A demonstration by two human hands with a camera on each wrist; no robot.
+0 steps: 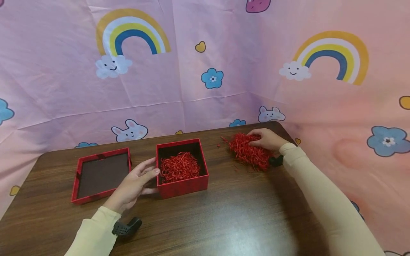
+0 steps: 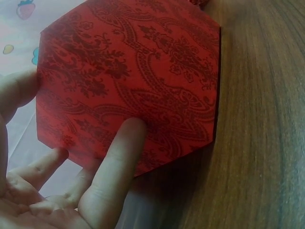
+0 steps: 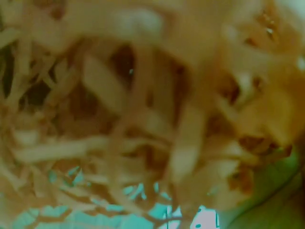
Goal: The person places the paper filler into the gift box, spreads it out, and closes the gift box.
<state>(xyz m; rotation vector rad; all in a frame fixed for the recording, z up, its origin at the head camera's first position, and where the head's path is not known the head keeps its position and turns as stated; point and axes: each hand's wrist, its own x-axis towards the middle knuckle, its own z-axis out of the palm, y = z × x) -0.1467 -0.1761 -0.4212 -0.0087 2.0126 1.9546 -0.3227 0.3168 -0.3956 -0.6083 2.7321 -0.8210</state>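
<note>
A square red box (image 1: 182, 186) stands on the table with its top uncovered and red shredded paper (image 1: 180, 167) inside. My left hand (image 1: 136, 183) rests against the box's left side with fingers spread. In the left wrist view, the fingers of that hand touch the patterned red wall (image 2: 128, 81) of the box. Over on the right, my right hand (image 1: 267, 139) is in a loose heap of red shredded paper (image 1: 250, 153), with strands between its thumb and fingers. Blurred paper strands (image 3: 143, 119) fill the right wrist view and hide most of this hand.
Left of the box lies its red-rimmed lid (image 1: 104, 176), dark inside face up. A few stray shreds (image 1: 223, 139) are scattered between box and heap. Behind the brown wooden table (image 1: 205, 220) hangs a pink printed cloth (image 1: 153, 89), which also runs along the right side.
</note>
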